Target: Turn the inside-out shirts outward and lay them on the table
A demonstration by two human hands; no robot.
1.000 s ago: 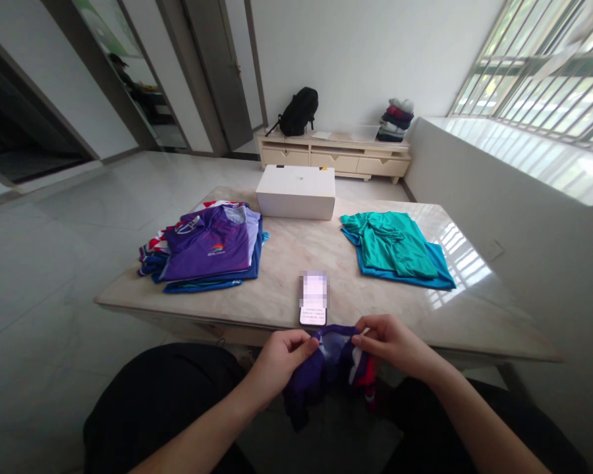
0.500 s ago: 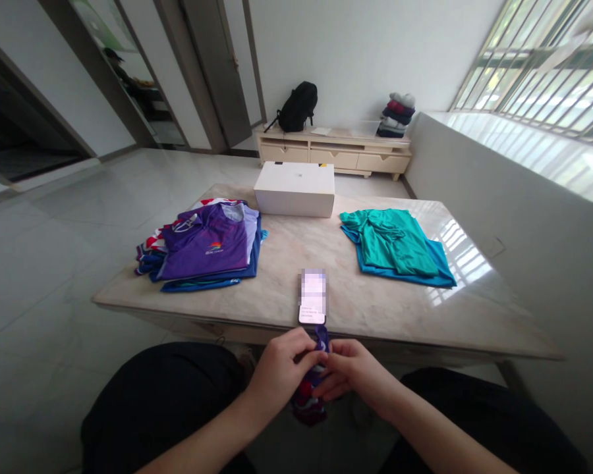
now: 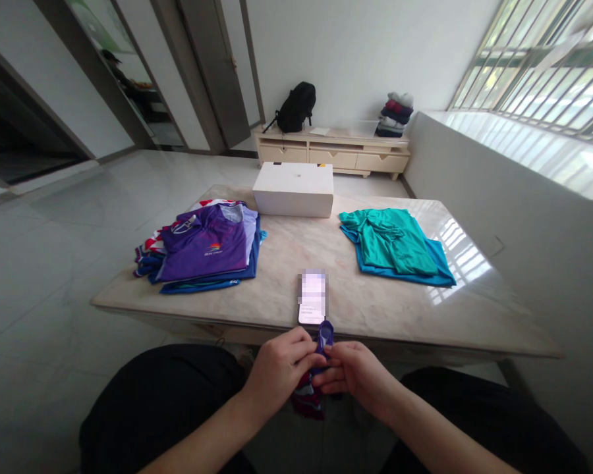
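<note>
Low in the head view, just off the table's near edge, my left hand [image 3: 285, 355] and my right hand [image 3: 354, 374] meet over a purple and dark red patterned cloth [image 3: 308, 398]. Both hands pinch it between thumb and fingers. A small purple loop of the cloth stands up above the fingertips, and the lower part hangs down between the hands. What kind of cloth piece it is I cannot make out. Just beyond the fingers a phone [image 3: 312, 297] lies on the table with its screen lit and partly blurred.
On the marble-look table [image 3: 296, 250], a pile of shirts [image 3: 207, 247] with a purple one on top lies left, green and blue garments [image 3: 395, 243] lie right. A white box [image 3: 293, 191] stands at the back. Behind are a low cabinet [image 3: 331, 158], a black backpack [image 3: 297, 106] and folded clothes [image 3: 395, 115].
The purple loop of cloth now rises higher and looks wider above my fingertips. The dark red hanging part has shifted slightly. My hands have barely moved.
</note>
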